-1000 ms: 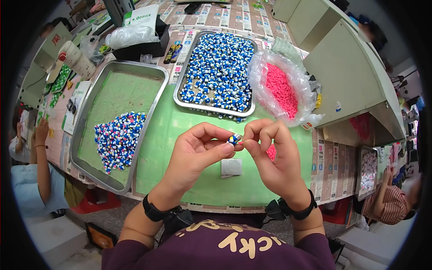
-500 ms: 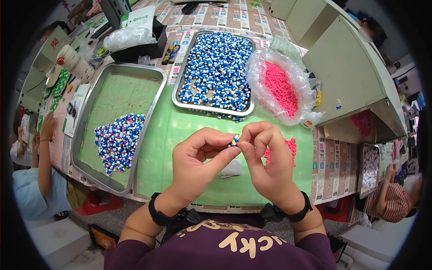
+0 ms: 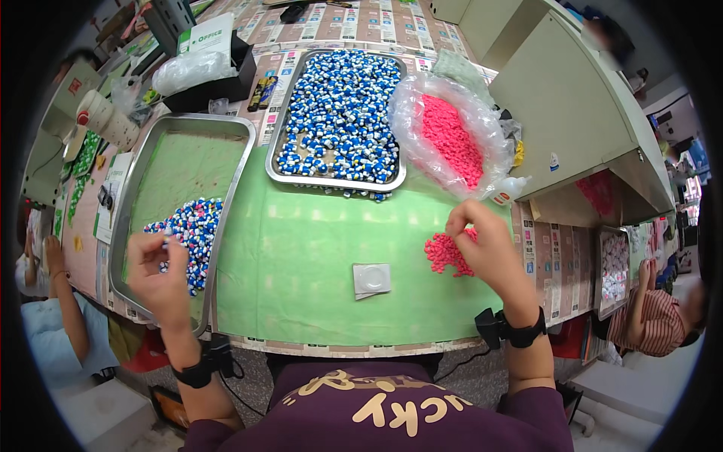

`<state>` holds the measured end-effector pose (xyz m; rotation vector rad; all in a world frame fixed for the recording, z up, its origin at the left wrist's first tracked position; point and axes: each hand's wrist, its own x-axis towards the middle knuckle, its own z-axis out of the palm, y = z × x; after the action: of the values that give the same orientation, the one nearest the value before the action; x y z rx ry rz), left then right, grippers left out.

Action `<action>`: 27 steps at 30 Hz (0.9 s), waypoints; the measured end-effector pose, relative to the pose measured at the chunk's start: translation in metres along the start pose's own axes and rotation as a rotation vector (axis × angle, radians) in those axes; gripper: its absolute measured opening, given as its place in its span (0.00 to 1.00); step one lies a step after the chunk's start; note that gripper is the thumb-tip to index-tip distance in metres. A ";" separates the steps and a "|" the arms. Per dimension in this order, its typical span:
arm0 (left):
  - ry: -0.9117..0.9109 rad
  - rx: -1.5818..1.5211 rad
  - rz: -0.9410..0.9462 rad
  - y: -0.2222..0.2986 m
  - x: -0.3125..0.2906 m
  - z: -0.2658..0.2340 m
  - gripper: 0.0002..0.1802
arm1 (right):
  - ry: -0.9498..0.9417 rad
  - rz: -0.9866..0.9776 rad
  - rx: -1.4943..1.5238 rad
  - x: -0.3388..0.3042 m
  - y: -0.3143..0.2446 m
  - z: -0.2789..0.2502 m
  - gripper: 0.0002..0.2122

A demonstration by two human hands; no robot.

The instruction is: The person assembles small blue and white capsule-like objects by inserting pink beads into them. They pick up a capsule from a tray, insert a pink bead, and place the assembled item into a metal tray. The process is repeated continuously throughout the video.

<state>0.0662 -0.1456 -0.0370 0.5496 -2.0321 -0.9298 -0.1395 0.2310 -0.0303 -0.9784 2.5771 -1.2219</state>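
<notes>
My left hand (image 3: 158,280) hangs over the pile of small blue, white and pink pieces (image 3: 197,252) in the left metal tray (image 3: 247,143). Thumb and forefinger are pinched around a small blue-and-white piece (image 3: 167,240), only partly showing. At the right, my right hand (image 3: 491,245) is at a loose heap of tiny pink pieces (image 3: 443,255), its fingers curled together. Whether a pink piece is between those fingertips is hidden. On the green sheet (image 3: 301,294), between the hands, lies a small pale square pad (image 3: 372,280) with a round mark.
A second metal tray (image 3: 399,169) of blue-and-white pieces stands at the back. Beside it sit a clear plastic bag (image 3: 407,124) of pink pieces and a small white bottle (image 3: 512,188). A grey cabinet (image 3: 580,98) rises at right. Other people work at both sides.
My hands have parted from the middle, where both held a small blue-and-white piece. The left has moved to the left tray, the right to the pink heap. The whole view has shifted slightly.
</notes>
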 end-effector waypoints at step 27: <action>-0.682 0.408 0.100 0.034 -0.018 0.109 0.15 | -0.123 -0.257 -0.266 0.016 0.001 0.048 0.13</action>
<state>-0.0150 -0.0672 -0.0628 0.3588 -2.8719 -0.6937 -0.1344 0.1909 -0.0602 -1.4268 2.6224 -0.8447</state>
